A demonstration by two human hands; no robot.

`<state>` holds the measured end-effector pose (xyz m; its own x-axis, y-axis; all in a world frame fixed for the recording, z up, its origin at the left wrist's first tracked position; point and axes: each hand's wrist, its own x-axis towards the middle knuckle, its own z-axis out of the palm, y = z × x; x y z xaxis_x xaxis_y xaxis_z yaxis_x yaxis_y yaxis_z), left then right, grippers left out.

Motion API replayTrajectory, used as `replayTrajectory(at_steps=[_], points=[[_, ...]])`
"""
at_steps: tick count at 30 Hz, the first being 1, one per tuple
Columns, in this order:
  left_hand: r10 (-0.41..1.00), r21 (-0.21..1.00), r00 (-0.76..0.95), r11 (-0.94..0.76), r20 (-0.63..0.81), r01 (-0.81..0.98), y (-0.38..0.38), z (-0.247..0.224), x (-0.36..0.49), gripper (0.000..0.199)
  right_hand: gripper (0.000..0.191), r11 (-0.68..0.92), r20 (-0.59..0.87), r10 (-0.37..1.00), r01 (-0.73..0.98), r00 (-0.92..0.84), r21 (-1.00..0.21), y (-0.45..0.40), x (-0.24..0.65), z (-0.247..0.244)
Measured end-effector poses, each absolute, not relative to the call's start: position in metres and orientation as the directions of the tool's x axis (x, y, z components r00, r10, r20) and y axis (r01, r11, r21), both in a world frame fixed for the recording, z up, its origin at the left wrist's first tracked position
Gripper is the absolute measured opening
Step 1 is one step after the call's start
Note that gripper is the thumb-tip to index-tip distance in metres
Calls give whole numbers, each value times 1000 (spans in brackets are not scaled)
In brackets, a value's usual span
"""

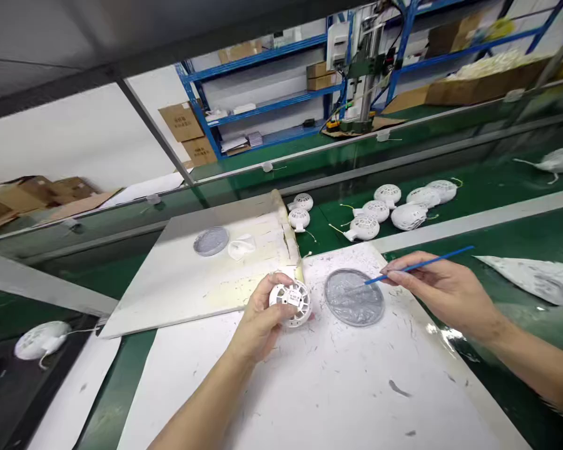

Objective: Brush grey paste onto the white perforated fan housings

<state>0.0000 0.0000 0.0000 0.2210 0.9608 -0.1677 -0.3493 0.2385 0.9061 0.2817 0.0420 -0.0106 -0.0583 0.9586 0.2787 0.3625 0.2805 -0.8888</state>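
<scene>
Between the thumb and fingers of my left hand [263, 322] is a round white slotted housing [301, 302], its label facing up. My right hand [443, 290] pinches a thin blue stick [429, 263]. The stick's lower tip is over the near right edge of a round dish of grey paste [354, 297], which lies on white paper just right of the housing. Whether the tip touches the paste I cannot tell. A second grey dish [211, 241] and a small white piece [241, 246] lie on the board at the left.
Several white round units with wires [365, 227] sit on the green surface beyond the paper [328, 387]. A pale board [178, 275] lies at the left. A white streaked sheet [539, 277] is at the right. A metal rail [492, 219] crosses behind.
</scene>
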Motion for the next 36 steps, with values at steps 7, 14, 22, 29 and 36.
replayTrajectory(at_steps=[7, 14, 22, 29, 36], points=[[966, 914, 172, 241, -194, -326, -2, 4, 3, 31, 21, 279, 252, 960, 347, -123, -895, 38, 284, -10], [933, 851, 35, 342, -359, -399, 0, 3, -2, 24, 24, 238, 199, 968, 307, -154, -921, 39, 272, -18], [875, 802, -119, 365, -468, -472, 3, 5, -1, 17, 26, 209, 150, 966, 300, -209, -931, 48, 260, -21], [901, 825, -103, 334, -422, -457, 6, 2, -2, 18, 33, 32, -10, 972, 174, -234, -984, 50, 251, -27], [929, 867, -79, 303, -361, -396, 5, 2, -2, 27, 40, -176, -176, 972, 14, -158, -984, 56, 246, -23]])
